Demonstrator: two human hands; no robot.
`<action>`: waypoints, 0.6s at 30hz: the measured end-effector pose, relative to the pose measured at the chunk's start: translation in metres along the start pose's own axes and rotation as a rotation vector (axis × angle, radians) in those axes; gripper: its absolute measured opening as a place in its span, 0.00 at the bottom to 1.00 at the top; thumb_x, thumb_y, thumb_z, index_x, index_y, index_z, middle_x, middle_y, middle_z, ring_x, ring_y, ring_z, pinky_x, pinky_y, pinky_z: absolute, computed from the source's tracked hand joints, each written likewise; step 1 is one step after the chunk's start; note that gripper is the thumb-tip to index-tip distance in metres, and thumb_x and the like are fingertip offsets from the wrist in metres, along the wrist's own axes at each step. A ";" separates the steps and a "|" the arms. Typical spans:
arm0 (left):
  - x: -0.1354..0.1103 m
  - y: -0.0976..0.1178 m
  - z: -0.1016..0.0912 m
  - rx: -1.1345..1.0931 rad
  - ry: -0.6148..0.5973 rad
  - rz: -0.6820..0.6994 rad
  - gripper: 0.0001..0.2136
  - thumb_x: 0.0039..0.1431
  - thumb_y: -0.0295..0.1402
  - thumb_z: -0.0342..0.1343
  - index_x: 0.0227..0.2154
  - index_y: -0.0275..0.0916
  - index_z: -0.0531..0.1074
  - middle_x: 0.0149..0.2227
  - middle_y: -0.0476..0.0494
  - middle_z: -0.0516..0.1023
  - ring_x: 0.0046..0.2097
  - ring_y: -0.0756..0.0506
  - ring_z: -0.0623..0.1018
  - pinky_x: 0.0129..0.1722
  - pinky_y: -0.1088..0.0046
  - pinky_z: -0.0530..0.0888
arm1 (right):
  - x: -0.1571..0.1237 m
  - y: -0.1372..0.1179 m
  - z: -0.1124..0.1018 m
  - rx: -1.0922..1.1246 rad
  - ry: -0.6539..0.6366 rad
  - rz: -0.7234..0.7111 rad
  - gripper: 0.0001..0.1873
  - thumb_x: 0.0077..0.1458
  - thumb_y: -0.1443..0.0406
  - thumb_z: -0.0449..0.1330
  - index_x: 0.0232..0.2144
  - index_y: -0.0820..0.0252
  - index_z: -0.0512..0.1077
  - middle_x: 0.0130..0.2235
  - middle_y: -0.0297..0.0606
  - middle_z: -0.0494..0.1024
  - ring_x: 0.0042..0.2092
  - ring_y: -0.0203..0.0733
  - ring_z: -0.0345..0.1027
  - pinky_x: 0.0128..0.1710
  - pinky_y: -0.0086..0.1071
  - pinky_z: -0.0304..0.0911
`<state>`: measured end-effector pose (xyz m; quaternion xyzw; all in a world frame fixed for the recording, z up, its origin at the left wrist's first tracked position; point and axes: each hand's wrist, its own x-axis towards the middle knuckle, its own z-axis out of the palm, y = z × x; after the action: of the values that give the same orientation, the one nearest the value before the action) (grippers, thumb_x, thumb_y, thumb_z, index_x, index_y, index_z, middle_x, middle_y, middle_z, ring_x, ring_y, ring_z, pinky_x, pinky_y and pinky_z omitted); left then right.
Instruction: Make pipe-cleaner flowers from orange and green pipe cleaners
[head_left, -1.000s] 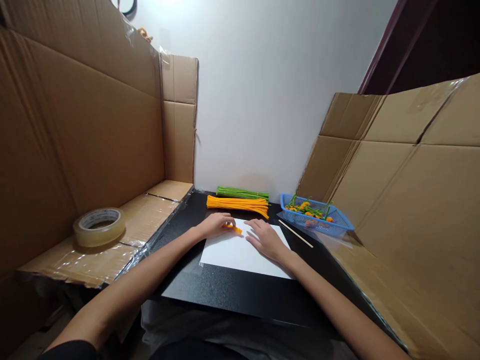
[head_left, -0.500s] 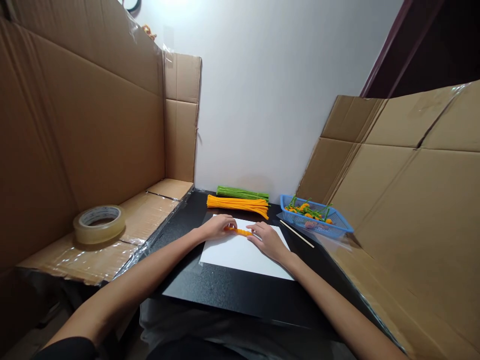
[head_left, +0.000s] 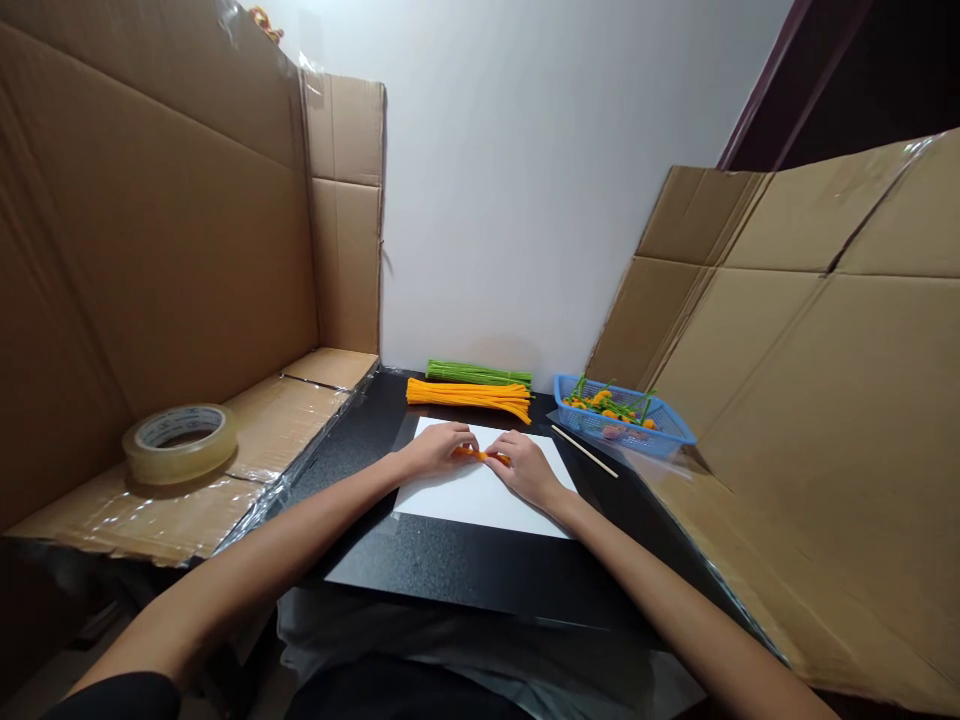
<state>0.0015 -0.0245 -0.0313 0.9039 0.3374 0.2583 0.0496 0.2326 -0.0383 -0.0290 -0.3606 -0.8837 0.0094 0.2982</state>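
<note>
Low over a white sheet of paper (head_left: 480, 500), my left hand (head_left: 441, 449) pinches the left part of a short, bumpy orange pipe cleaner piece (head_left: 482, 456). My right hand (head_left: 527, 469) is closed on its right part, with the fingertips of both hands close together. Fingers cover both ends of the piece. Just beyond the paper lies a bundle of orange pipe cleaners (head_left: 469, 396), and behind that a bundle of green pipe cleaners (head_left: 480, 373).
A blue basket (head_left: 667, 441) with orange and green pipe cleaner pieces stands at the back right. A pale thin stick (head_left: 585, 452) lies right of the paper on the black tabletop (head_left: 420, 560). Cardboard walls flank both sides; a tape roll (head_left: 180, 465) rests at left.
My right hand has moved left, nearer to my left hand, and now grips the orange piece. Less of the piece shows between them. The camera view has shifted slightly.
</note>
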 end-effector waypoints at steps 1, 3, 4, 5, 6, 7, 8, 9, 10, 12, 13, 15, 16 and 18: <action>0.000 0.000 0.000 0.003 0.001 0.002 0.08 0.64 0.34 0.56 0.42 0.41 0.79 0.40 0.43 0.79 0.39 0.46 0.77 0.36 0.74 0.67 | 0.000 0.000 0.000 0.001 0.002 -0.001 0.04 0.59 0.69 0.65 0.33 0.58 0.80 0.36 0.40 0.82 0.40 0.44 0.72 0.42 0.38 0.66; 0.000 0.000 0.001 0.003 0.001 0.004 0.08 0.65 0.34 0.56 0.42 0.40 0.79 0.40 0.43 0.79 0.39 0.46 0.77 0.36 0.74 0.67 | 0.000 -0.001 0.000 0.002 0.002 -0.004 0.03 0.59 0.69 0.65 0.34 0.58 0.79 0.36 0.40 0.82 0.39 0.44 0.72 0.42 0.38 0.65; 0.000 0.000 0.001 -0.001 0.001 0.006 0.08 0.65 0.33 0.56 0.41 0.40 0.79 0.40 0.43 0.80 0.39 0.46 0.77 0.36 0.74 0.68 | 0.001 -0.001 0.000 0.003 0.000 -0.005 0.03 0.59 0.68 0.65 0.35 0.58 0.79 0.36 0.40 0.82 0.39 0.44 0.73 0.43 0.38 0.65; -0.001 0.000 0.001 -0.006 0.002 0.009 0.08 0.65 0.33 0.56 0.41 0.40 0.79 0.40 0.43 0.80 0.39 0.46 0.77 0.37 0.74 0.68 | 0.001 -0.002 0.001 0.006 -0.003 -0.005 0.03 0.60 0.68 0.64 0.35 0.57 0.79 0.37 0.40 0.82 0.40 0.44 0.73 0.43 0.38 0.65; -0.001 0.000 0.002 -0.010 0.003 0.013 0.08 0.65 0.33 0.56 0.41 0.40 0.79 0.40 0.43 0.79 0.39 0.46 0.77 0.37 0.74 0.68 | 0.001 -0.002 0.001 0.010 -0.007 -0.006 0.03 0.60 0.67 0.65 0.36 0.57 0.79 0.37 0.40 0.82 0.40 0.45 0.73 0.43 0.38 0.65; -0.001 0.000 0.002 -0.015 0.006 0.016 0.08 0.65 0.33 0.56 0.41 0.40 0.79 0.39 0.43 0.79 0.39 0.46 0.77 0.37 0.74 0.67 | 0.001 -0.002 0.001 0.012 -0.009 -0.005 0.03 0.60 0.67 0.65 0.35 0.57 0.79 0.37 0.40 0.82 0.40 0.45 0.73 0.43 0.38 0.65; 0.000 0.000 0.003 -0.021 0.008 0.017 0.08 0.65 0.34 0.56 0.40 0.40 0.79 0.39 0.43 0.79 0.38 0.46 0.77 0.37 0.74 0.67 | 0.001 -0.002 0.001 0.010 -0.009 -0.005 0.02 0.60 0.67 0.65 0.35 0.57 0.79 0.37 0.40 0.82 0.40 0.45 0.73 0.43 0.39 0.65; 0.000 0.000 0.004 -0.027 0.009 0.017 0.08 0.65 0.35 0.56 0.40 0.39 0.79 0.38 0.43 0.79 0.38 0.47 0.77 0.36 0.74 0.67 | 0.001 -0.002 0.001 0.007 -0.008 -0.006 0.02 0.59 0.67 0.65 0.34 0.57 0.79 0.37 0.39 0.81 0.40 0.45 0.73 0.43 0.39 0.65; 0.000 0.000 0.004 -0.034 0.010 0.014 0.08 0.66 0.35 0.56 0.40 0.39 0.79 0.38 0.43 0.79 0.37 0.47 0.76 0.36 0.74 0.67 | 0.001 -0.002 0.001 0.001 -0.005 -0.010 0.03 0.59 0.68 0.65 0.33 0.57 0.79 0.36 0.39 0.81 0.40 0.45 0.73 0.43 0.39 0.65; 0.001 0.002 0.004 -0.043 0.007 0.004 0.09 0.66 0.36 0.55 0.40 0.39 0.78 0.38 0.43 0.79 0.37 0.47 0.76 0.36 0.74 0.68 | 0.001 -0.003 0.002 -0.017 0.001 -0.028 0.03 0.59 0.68 0.65 0.32 0.57 0.79 0.36 0.40 0.81 0.40 0.45 0.72 0.43 0.39 0.65; 0.001 0.002 0.004 -0.042 0.004 -0.001 0.09 0.66 0.36 0.55 0.39 0.39 0.78 0.38 0.43 0.79 0.37 0.46 0.76 0.36 0.74 0.68 | 0.001 -0.003 0.002 -0.028 0.003 -0.039 0.03 0.58 0.68 0.64 0.32 0.57 0.78 0.36 0.40 0.81 0.40 0.45 0.72 0.43 0.39 0.65; 0.001 0.004 0.003 -0.033 -0.003 -0.004 0.09 0.65 0.35 0.55 0.40 0.39 0.79 0.39 0.42 0.79 0.38 0.46 0.76 0.37 0.73 0.68 | 0.001 -0.004 0.002 -0.044 0.004 -0.059 0.04 0.58 0.69 0.64 0.31 0.57 0.77 0.35 0.40 0.81 0.39 0.45 0.72 0.43 0.39 0.65; 0.001 0.005 0.002 -0.027 -0.005 -0.003 0.08 0.65 0.34 0.55 0.40 0.39 0.79 0.39 0.42 0.79 0.39 0.46 0.77 0.37 0.73 0.68 | 0.001 -0.005 0.002 -0.045 0.006 -0.062 0.04 0.58 0.69 0.63 0.31 0.57 0.77 0.35 0.39 0.81 0.39 0.45 0.72 0.43 0.39 0.65; 0.000 0.005 0.002 -0.022 -0.004 0.005 0.08 0.64 0.33 0.56 0.40 0.39 0.79 0.40 0.42 0.79 0.39 0.46 0.77 0.37 0.74 0.68 | 0.002 -0.006 0.002 -0.023 0.011 -0.051 0.05 0.57 0.70 0.63 0.30 0.58 0.77 0.34 0.39 0.80 0.38 0.44 0.71 0.42 0.38 0.65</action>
<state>0.0054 -0.0280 -0.0313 0.9046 0.3321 0.2603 0.0596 0.2265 -0.0407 -0.0284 -0.3413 -0.8910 -0.0104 0.2992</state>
